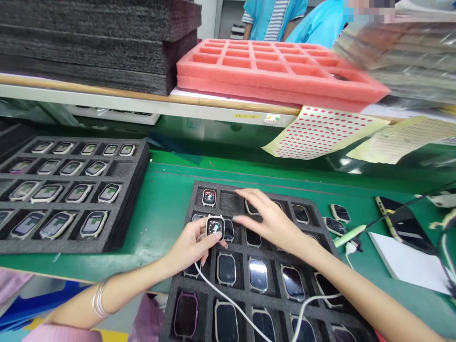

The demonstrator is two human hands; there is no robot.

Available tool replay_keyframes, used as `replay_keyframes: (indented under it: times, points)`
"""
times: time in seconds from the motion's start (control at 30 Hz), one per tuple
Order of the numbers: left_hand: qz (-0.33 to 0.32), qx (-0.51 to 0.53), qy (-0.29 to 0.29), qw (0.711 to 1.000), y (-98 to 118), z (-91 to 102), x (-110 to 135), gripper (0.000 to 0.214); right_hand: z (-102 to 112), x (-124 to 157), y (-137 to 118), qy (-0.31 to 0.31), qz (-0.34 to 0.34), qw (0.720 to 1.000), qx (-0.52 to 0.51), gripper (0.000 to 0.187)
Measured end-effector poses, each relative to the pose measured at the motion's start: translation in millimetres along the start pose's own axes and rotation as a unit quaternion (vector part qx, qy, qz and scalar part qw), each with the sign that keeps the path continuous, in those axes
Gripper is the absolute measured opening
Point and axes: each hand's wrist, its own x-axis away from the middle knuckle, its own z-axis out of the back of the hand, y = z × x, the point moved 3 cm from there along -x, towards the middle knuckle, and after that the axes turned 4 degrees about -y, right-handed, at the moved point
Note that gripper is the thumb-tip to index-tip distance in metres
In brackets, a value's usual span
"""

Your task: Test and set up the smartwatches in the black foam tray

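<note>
well, a foam tray (130, 209) of watches sits at far left on the green counter (167, 190); next, the left hand's (194, 244) fingers pinch a lit watch (214, 226), a white cable (213, 286) trailing below, above a second tray (206, 304); the right hand (276, 223) hangs over that tray, fingers spread; farther right, two loose watches (335, 225) and a phone (406, 228)

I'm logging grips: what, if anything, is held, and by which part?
The left hand holds a lit watch by its lower part, thumb on the front; the right hand holds nothing visible.
</note>
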Motion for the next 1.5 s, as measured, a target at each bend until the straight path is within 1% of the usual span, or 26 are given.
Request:
replay_keyframes:
  times: [0.07, 0.1, 0.2, 0.27, 0.47, 0.73, 0.83, 0.9, 0.97, 1.03, 1.07, 1.13, 1.2, 1.27, 1.37, 1.43, 1.5]
  points:
    - [-0.004, -0.002, 0.003, 1.000, -2, -0.1, 0, 0.027, -7, 3, -26, -0.017, 0.056, 0.998, -0.031, 0.059]
    - [-0.005, -0.007, 0.004, 1.000, -3, -0.1, 1, 0.028, -11, 4, -36, -0.019, 0.074, 0.997, -0.024, 0.059]
    - [-0.007, -0.031, -0.001, 1.000, -4, 0.0, 2, 0.028, -20, 5, -54, -0.002, 0.100, 0.995, 0.013, 0.041]
    - [-0.006, -0.036, -0.008, 0.999, -4, -0.1, 3, 0.028, -24, 6, -56, 0.004, 0.109, 0.994, 0.008, 0.034]
    - [0.007, -0.026, -0.015, 1.000, -5, -0.9, 3, 0.032, -24, 5, -47, -0.010, 0.114, 0.992, -0.050, 0.037]
    - [0.016, -0.030, -0.018, 0.999, -7, -1.1, 3, 0.032, -28, 7, -49, -0.005, 0.127, 0.991, -0.040, 0.036]
    - [0.020, -0.048, -0.016, 0.999, -9, -1.3, 3, 0.031, -25, 7, -49, -0.005, 0.127, 0.991, -0.045, 0.035]
    - [0.011, -0.070, -0.016, 0.997, -9, -1.9, 4, 0.034, -19, 3, -46, -0.014, 0.130, 0.989, -0.076, 0.034]
    - [0.003, -0.090, -0.024, 0.996, -10, -3.0, 5, 0.042, -12, -4, -36, -0.015, 0.120, 0.984, -0.128, 0.035]
    - [0.000, -0.094, -0.027, 0.995, -10, -3.7, 6, 0.048, -6, -14, -20, 0.006, 0.092, 0.983, -0.161, 0.037]
    - [-0.001, -0.091, -0.026, 0.995, -10, -3.8, 6, 0.048, -5, -18, -11, 0.021, 0.075, 0.985, -0.152, 0.037]
    - [-0.007, -0.083, -0.021, 0.996, -11, -3.8, 6, 0.045, -8, -26, 5, 0.031, 0.052, 0.995, -0.082, 0.037]
    - [-0.013, -0.079, -0.020, 0.997, -11, -3.8, 5, 0.043, -13, -30, 16, 0.012, 0.043, 0.999, 0.000, 0.037]
    - [-0.016, -0.081, -0.021, 0.996, -10, -4.0, 4, 0.042, -13, -29, 21, -0.007, 0.043, 0.998, 0.051, 0.041]
    - [-0.012, -0.090, -0.026, 0.996, -10, -5.3, 5, 0.042, 2, -21, 26, -0.031, 0.045, 0.992, 0.111, 0.038]
    - [-0.003, -0.110, -0.032, 0.993, -9, -7.6, 8, 0.042, 16, -14, 33, -0.077, 0.037, 0.985, 0.147, 0.031]
    - [0.011, -0.136, -0.034, 0.990, -9, -10.9, 11, 0.043, 25, -6, 40, -0.127, 0.030, 0.980, 0.152, 0.031]
